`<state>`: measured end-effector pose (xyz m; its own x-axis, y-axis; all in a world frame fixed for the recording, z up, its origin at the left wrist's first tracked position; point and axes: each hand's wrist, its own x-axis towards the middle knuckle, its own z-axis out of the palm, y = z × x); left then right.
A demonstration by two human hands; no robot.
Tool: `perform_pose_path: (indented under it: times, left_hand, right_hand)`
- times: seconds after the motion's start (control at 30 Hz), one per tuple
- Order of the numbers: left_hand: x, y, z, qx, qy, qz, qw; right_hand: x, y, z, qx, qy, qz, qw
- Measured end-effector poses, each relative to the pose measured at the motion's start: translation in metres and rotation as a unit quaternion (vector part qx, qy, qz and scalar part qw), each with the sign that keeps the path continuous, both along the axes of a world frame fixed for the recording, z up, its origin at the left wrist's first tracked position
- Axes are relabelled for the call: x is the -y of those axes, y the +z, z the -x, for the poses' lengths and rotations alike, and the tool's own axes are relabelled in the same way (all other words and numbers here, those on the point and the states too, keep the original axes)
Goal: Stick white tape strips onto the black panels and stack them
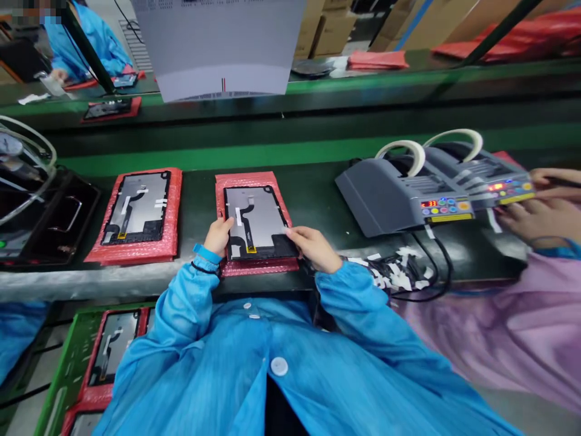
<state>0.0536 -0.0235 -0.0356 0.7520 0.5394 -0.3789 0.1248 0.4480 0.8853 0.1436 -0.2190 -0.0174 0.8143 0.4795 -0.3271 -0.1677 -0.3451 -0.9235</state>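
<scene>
A tablet screen lies back side up on red bubble wrap at the bench's front edge. Its back is silver with a black border, a black ribbon cable and a yellow piece at the lower end. My left hand grips its left edge, thumb on top. At the right edge, the thumb and fingers of my right hand are pinched together on the border; a small pale spot shows at the fingertips. The undersides of both grips are hidden. A second tablet screen rests on bubble wrap to the left.
Two grey tape dispensers stand at the right, near a co-worker's hands. Tape scraps and black cables lie before them. A black machine is far left. Below sits a green crate with more screens. A white panel hangs overhead.
</scene>
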Motion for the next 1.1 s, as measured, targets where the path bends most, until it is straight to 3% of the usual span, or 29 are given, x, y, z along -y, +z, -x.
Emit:
perform_pose_path:
  times: [0.13, 0.3, 0.53, 0.7, 0.83, 1.1]
  left_hand:
    - [-0.002, -0.001, 0.006, 0.012, 0.010, 0.006, 1.000]
    - [-0.012, -0.004, 0.014, -0.032, 0.015, -0.051, 0.998]
    - [-0.027, -0.004, 0.026, -0.161, -0.043, -0.239, 0.957]
    - [-0.036, -0.010, 0.030, -0.151, -0.092, -0.358, 0.917]
    - [-0.033, -0.011, 0.033, -0.161, -0.081, -0.403, 0.897]
    - [-0.018, 0.000, 0.040, -0.209, -0.067, -0.445, 0.868]
  right_hand:
    - [-0.015, -0.001, 0.020, -0.098, -0.036, -0.135, 0.985]
    - [-0.009, 0.004, 0.027, -0.084, -0.085, -0.194, 0.974]
    - [-0.021, 0.005, 0.012, -0.080, -0.093, -0.230, 0.966]
    - [-0.034, -0.002, 0.007, -0.086, -0.068, -0.226, 0.968]
    - [-0.036, -0.007, 0.008, -0.085, -0.078, -0.216, 0.970]
    - [-0.035, -0.013, 0.015, -0.077, -0.074, -0.197, 0.975]
